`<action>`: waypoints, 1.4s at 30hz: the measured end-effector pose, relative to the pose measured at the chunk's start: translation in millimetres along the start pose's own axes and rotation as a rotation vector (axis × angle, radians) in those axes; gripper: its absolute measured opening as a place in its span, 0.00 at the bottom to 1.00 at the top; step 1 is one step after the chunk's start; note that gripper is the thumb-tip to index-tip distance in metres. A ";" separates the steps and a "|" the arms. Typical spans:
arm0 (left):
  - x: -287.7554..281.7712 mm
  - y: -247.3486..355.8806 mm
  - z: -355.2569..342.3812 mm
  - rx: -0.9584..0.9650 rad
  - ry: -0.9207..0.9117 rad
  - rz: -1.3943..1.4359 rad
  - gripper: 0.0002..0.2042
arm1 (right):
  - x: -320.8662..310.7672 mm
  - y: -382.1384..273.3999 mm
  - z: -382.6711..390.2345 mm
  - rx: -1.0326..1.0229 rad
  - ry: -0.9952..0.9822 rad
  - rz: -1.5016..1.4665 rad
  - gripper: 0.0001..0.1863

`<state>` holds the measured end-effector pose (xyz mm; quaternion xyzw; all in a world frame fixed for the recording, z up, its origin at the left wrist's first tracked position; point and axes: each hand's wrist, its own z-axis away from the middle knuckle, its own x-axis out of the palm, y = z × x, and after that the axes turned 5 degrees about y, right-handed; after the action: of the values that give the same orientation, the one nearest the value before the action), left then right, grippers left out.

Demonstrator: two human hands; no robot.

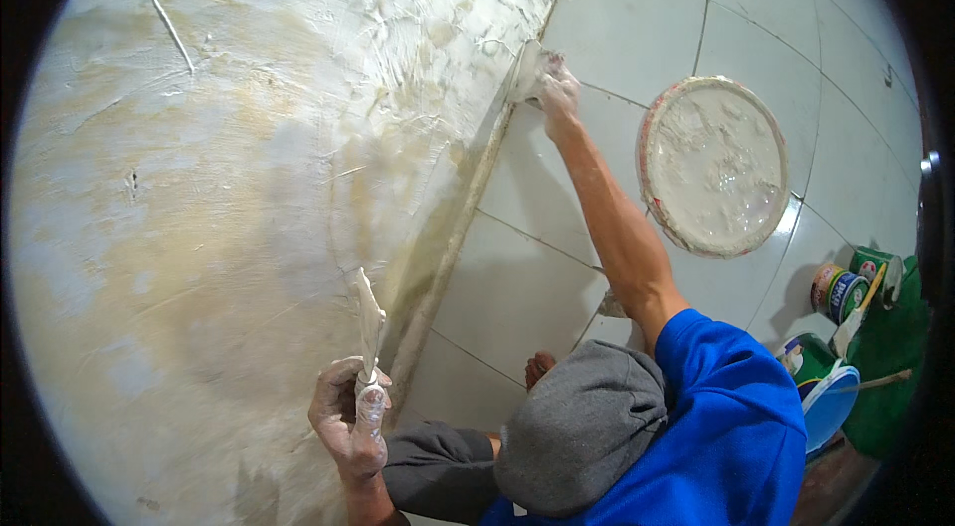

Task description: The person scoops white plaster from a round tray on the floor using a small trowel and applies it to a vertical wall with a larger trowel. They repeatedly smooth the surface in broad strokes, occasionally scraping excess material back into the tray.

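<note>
My left hand (350,417) is closed around the handle of a putty knife (371,322), its blade pointing up and coated with pale paste. It is held in front of the lower wall (229,247). My right arm is stretched far forward. There my right hand (559,88) grips a broad filling blade (527,73), pressed to the wall just above the floor edge. White paste smears both hands. Fresh white streaks cover the wall near the right hand, while yellowish patches show elsewhere. The right fingertips are partly hidden.
A round tub (711,168) of wet whitish paste stands on the tiled floor (627,28), right of my right forearm. Several paint cans (841,292), a blue lid (828,407) and a brush (860,317) cluster at the right. A grey cap (582,426) fills the lower middle.
</note>
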<state>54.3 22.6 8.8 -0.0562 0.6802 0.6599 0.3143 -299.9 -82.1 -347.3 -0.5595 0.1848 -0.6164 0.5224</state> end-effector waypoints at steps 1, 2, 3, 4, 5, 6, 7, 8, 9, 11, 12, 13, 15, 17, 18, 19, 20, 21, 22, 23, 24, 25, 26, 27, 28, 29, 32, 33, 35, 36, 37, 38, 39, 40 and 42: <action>-0.7 -1.4 -0.5 0.002 -0.002 0.003 0.17 | 13.4 -7.5 4.1 -0.054 -0.047 -0.016 0.20; -0.8 -2.3 -1.3 0.003 -0.005 0.006 0.17 | 27.5 -15.0 8.5 -0.108 -0.093 -0.030 0.21; -2.6 -1.8 -0.3 0.006 0.006 -0.001 0.17 | 53.7 -35.4 28.7 -0.171 -0.032 0.034 0.22; -3.9 -1.3 0.5 0.008 0.016 -0.005 0.17 | 79.6 -65.9 56.4 -0.237 0.030 0.100 0.24; -3.3 0.3 0.1 0.011 0.014 -0.004 0.17 | 92.0 -96.7 81.8 -0.291 -0.048 0.168 0.24; -1.7 0.7 0.0 0.005 0.015 0.002 0.17 | 98.1 -117.6 107.2 -0.348 -0.122 0.238 0.25; 1.8 3.8 -1.7 0.001 0.009 0.006 0.17 | 100.8 -124.8 126.6 -0.523 -0.132 0.246 0.24; 5.3 6.4 -1.8 -0.001 0.011 0.008 0.17 | 102.6 -123.8 138.8 -0.828 -0.212 0.213 0.25; 8.3 6.0 -2.3 0.017 0.019 0.027 0.17 | 105.5 -116.5 152.8 -1.119 -0.263 0.259 0.27; 13.0 5.6 -2.4 0.045 0.030 0.067 0.17 | 93.2 -106.9 194.8 -1.039 -0.456 0.333 0.28; 14.1 4.2 -2.4 0.076 0.044 0.074 0.17 | 86.6 -102.9 204.5 -1.141 -0.509 0.320 0.28; 15.5 4.9 -3.1 0.100 0.051 0.079 0.18 | 76.8 -95.0 212.3 -1.124 -0.604 0.331 0.28; 16.5 2.8 -5.5 0.151 0.073 0.086 0.18 | 49.3 -82.0 206.1 -1.069 -0.720 0.386 0.28; 15.4 -3.0 -4.6 0.199 0.110 0.084 0.18 | 31.8 -69.2 181.8 -0.830 -0.594 0.301 0.28; 15.0 -4.5 -3.9 0.183 0.104 0.088 0.18 | 23.9 -57.7 156.0 -0.808 -0.490 0.268 0.27; 11.0 -7.1 -2.2 0.168 0.097 0.092 0.18 | 18.7 -48.3 133.0 -0.784 -0.386 0.236 0.26; 4.9 0.5 0.3 0.152 0.098 0.075 0.18 | 25.1 -68.9 124.5 -0.761 -0.357 0.196 0.25; 3.1 1.0 0.8 0.164 0.119 0.048 0.18 | 33.0 -95.3 116.7 -0.744 -0.330 0.165 0.23; 3.3 3.6 0.5 0.172 0.131 0.018 0.18 | 39.0 -109.9 107.5 -0.900 -0.366 0.196 0.20; 2.9 2.4 -0.1 0.186 0.142 0.000 0.19 | 44.2 -122.3 97.2 -1.070 -0.404 0.234 0.17; 0.6 1.5 0.1 0.173 0.139 0.019 0.18 | 48.9 -129.7 90.5 -1.239 -0.445 0.269 0.15; -2.8 0.0 1.2 0.159 0.140 0.037 0.18 | 55.8 -133.1 89.7 -1.277 -0.459 0.270 0.17; -5.6 -1.6 2.1 0.144 0.141 0.055 0.18 | 65.2 -134.4 91.3 -1.314 -0.473 0.271 0.19; -7.2 -8.5 3.9 0.143 0.143 0.070 0.18 | 73.3 -130.0 92.2 -1.359 -0.496 0.274 0.23; -6.9 -7.3 2.4 0.143 0.134 0.078 0.18 | 76.8 -110.3 83.2 -1.410 -0.532 0.339 0.25; -6.5 -6.9 1.4 0.144 0.126 0.085 0.18 | 73.2 -89.7 82.5 -1.398 -0.590 0.348 0.26; -8.7 -13.0 4.6 0.146 0.133 0.088 0.19 | 60.3 -25.4 86.1 -1.398 -0.766 0.395 0.30; -8.0 -11.4 4.2 0.139 0.137 0.083 0.19 | 46.6 -9.7 90.9 -1.353 -0.817 0.426 0.29; -8.0 -10.6 4.2 0.111 0.133 0.071 0.19 | 14.7 9.2 106.7 -1.267 -0.923 0.537 0.28; -8.3 -11.8 4.3 0.101 0.131 0.068 0.19 | -0.1 12.5 113.0 -1.234 -0.977 0.614 0.28; -9.0 -12.2 4.4 0.089 0.128 0.063 0.19 | -11.5 12.1 118.8 -1.195 -1.030 0.691 0.28; -9.9 -12.6 4.5 0.077 0.124 0.058 0.19 | -22.0 11.4 122.7 -1.163 -0.992 0.642 0.27; -10.2 -10.1 5.6 0.084 0.125 0.055 0.19 | -23.9 1.1 123.9 -1.143 -0.952 0.583 0.26; -11.1 -7.9 7.1 0.091 0.125 0.053 0.19 | -21.5 -7.3 123.5 -1.123 -0.912 0.524 0.25; -10.0 -4.9 8.4 0.117 0.147 0.051 0.19 | 7.7 -42.5 106.7 -1.132 -0.616 0.452 0.21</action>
<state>67.6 26.4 10.2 -0.0689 0.7399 0.6210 0.2493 -223.0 -34.1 -276.4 -0.8442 0.4338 -0.1131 0.2939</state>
